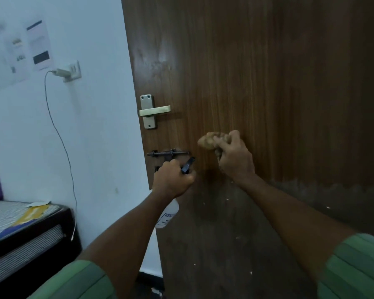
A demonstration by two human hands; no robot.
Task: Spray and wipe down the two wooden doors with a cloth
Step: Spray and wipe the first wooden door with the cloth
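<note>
The right hand (235, 156) is clenched round a crumpled tan cloth (211, 141), holding it against the brown wood-grain door (268, 83) just right of the lock hardware, below the level of the brass lever handle (153, 110). The left hand (172, 180) grips the neck of a white plastic spray bottle with a black trigger head (168, 214); the bottle hangs down in front of the door's left edge, its nozzle just under the dark sliding bolt latch (167, 153). The door's lower part looks duller, with small pale specks. On the white wall (95, 147) left of the door, a charger sits in a socket (70, 72), its thin cable trailing down toward a bed with a striped mattress (15, 223) at the lower left.
</note>
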